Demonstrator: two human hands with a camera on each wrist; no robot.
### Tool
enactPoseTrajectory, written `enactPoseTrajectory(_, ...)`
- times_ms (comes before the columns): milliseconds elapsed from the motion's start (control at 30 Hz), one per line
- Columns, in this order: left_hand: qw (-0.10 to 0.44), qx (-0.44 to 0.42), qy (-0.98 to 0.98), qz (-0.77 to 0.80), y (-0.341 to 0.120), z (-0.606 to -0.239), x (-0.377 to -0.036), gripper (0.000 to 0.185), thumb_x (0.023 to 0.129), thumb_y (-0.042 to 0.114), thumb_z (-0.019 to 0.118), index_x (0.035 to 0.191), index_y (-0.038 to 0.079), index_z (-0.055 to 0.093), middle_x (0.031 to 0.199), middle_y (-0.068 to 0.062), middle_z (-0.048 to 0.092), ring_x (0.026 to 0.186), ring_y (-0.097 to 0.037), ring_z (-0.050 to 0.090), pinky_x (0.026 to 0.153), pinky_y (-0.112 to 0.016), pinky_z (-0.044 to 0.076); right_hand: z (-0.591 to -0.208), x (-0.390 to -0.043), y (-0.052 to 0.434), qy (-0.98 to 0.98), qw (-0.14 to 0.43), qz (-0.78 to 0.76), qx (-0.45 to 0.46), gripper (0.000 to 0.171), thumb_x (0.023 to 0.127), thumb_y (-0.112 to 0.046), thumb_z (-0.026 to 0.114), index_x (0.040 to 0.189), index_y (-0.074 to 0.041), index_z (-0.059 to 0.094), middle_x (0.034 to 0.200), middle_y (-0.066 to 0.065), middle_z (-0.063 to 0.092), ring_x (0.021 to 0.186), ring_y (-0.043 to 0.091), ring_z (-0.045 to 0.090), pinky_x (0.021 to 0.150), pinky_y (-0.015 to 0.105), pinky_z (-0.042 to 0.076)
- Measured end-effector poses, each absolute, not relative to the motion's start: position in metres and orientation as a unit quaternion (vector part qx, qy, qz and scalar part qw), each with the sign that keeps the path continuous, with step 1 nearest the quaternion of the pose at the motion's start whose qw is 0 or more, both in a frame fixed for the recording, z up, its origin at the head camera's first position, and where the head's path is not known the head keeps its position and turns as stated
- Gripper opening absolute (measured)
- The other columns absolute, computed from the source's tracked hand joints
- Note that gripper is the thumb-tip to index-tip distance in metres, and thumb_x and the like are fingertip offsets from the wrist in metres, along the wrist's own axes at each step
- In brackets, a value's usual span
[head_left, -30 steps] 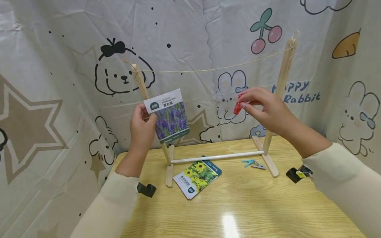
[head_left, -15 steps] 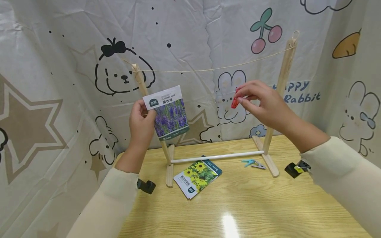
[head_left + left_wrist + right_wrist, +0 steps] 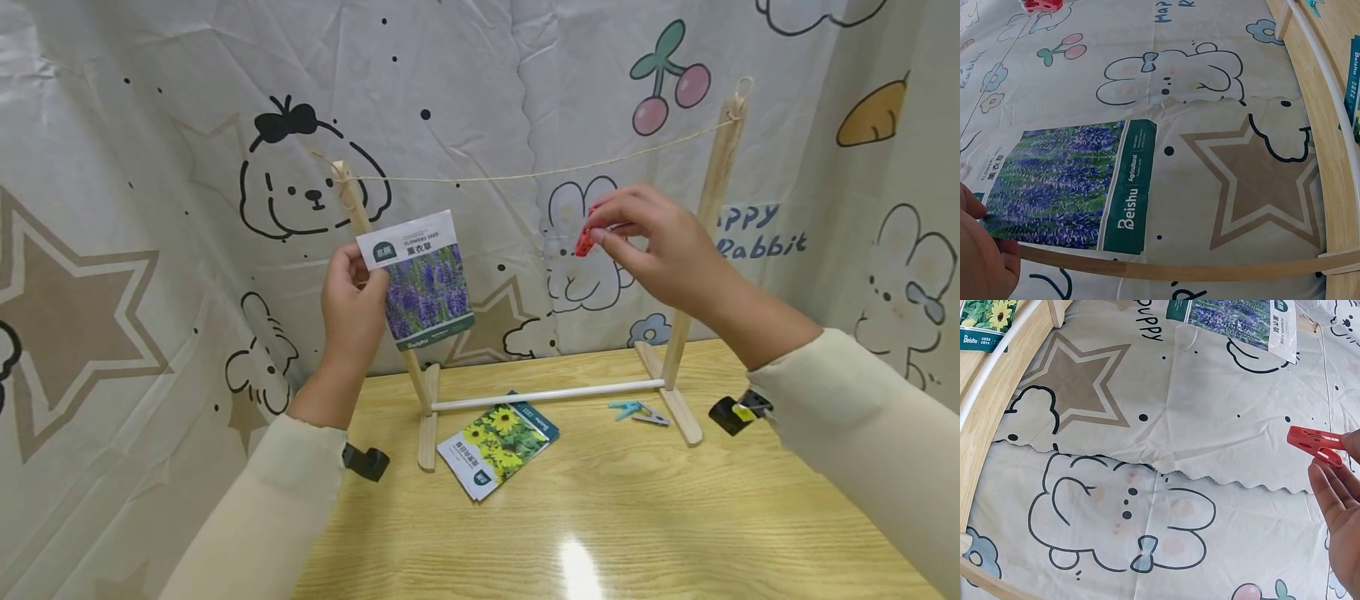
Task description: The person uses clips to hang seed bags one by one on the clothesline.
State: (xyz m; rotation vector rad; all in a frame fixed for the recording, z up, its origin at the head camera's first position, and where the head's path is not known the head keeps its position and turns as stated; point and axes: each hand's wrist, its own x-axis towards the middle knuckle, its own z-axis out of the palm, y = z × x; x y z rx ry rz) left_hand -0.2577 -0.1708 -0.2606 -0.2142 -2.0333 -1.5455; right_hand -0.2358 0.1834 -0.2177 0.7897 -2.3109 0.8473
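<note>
My left hand [image 3: 351, 302] grips the lavender seed packet [image 3: 422, 279]; my right hand [image 3: 652, 250] pinches the red clothespin [image 3: 584, 240]. Lift the packet's top edge level with the string [image 3: 525, 174], then clip squarely.

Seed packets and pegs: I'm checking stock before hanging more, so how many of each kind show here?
Seed packets: 2, lavender packet in the left hand, sunflower packet on the table.
Pegs: 3, red peg in the right hand, blue peg and grey peg on the table.
Total: 5.

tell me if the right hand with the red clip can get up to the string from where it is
Probably yes. The right hand pinches the red clip just below the string, with only open air between them; the lavender seed packet sits off to the side in the left hand.
</note>
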Motion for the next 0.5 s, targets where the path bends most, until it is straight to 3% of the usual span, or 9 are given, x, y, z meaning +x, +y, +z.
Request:
enactPoseTrajectory(133, 0.285, -0.079, -0.76, -0.579, -0.17, -0.259, -0.258, 0.029, 0.098, 0.008, 0.051, 0.127, 0.008, 0.054, 0.101, 0.001, 0.06, 0.086, -0.011, 0.052, 0.066, -0.021, 0.043, -0.213, -0.238, 0.18, -0.86, 0.281, 0.308, 0.295, 0.015, 0.1, -0.011, 0.062, 0.112, -0.008, 0.07, 0.125, 0.006, 0.06, 0.112, 0.019, 0.058, 0.099, 0.03, 0.054)
enactPoseTrajectory(167, 0.285, -0.079, -0.76, -0.579, -0.17, -0.259, -0.259, 0.029, 0.098, 0.008, 0.051, 0.127, 0.009, 0.053, 0.101, 0.001, 0.06, 0.087, -0.011, 0.052, 0.066, -0.021, 0.043, -0.211, -0.239, 0.178, -0.858, 0.285, 0.307, 0.298, 0.015, 0.1, -0.011, 0.062, 0.113, -0.008, 0.07, 0.124, 0.006, 0.06, 0.112, 0.019, 0.058, 0.099, 0.03, 0.054)
enactPoseTrajectory(333, 0.294, -0.087, -0.755, -0.58, -0.17, -0.259, -0.261, 0.029, 0.098, 0.006, 0.05, 0.127, 0.008, 0.053, 0.099, 0.002, 0.059, 0.086, -0.011, 0.052, 0.067, -0.022, 0.042, -0.205, -0.242, 0.171, -0.844, 0.299, 0.312, 0.317, 0.015, 0.099, -0.009, 0.063, 0.113, -0.007, 0.07, 0.121, 0.006, 0.061, 0.11, 0.017, 0.059, 0.095, 0.009, 0.048)
enactPoseTrajectory(400, 0.3, -0.09, -0.752, -0.581, -0.17, -0.259, -0.261, 0.029, 0.097, 0.005, 0.05, 0.126, 0.007, 0.052, 0.097, 0.002, 0.059, 0.086, -0.011, 0.052, 0.068, -0.022, 0.042, -0.203, -0.243, 0.168, -0.839, 0.302, 0.315, 0.325, 0.015, 0.099, -0.008, 0.062, 0.112, -0.007, 0.07, 0.121, 0.006, 0.061, 0.109, 0.017, 0.059, 0.096, 0.011, 0.049)
enactPoseTrajectory(500, 0.303, -0.092, -0.75, -0.58, -0.169, -0.259, -0.261, 0.029, 0.097, 0.005, 0.05, 0.126, 0.007, 0.052, 0.097, 0.003, 0.059, 0.085, -0.011, 0.052, 0.067, -0.022, 0.041, -0.199, -0.245, 0.162, -0.833, 0.309, 0.315, 0.333, 0.014, 0.099, -0.008, 0.062, 0.112, -0.006, 0.069, 0.12, 0.006, 0.061, 0.108, 0.016, 0.06, 0.098, 0.023, 0.053)
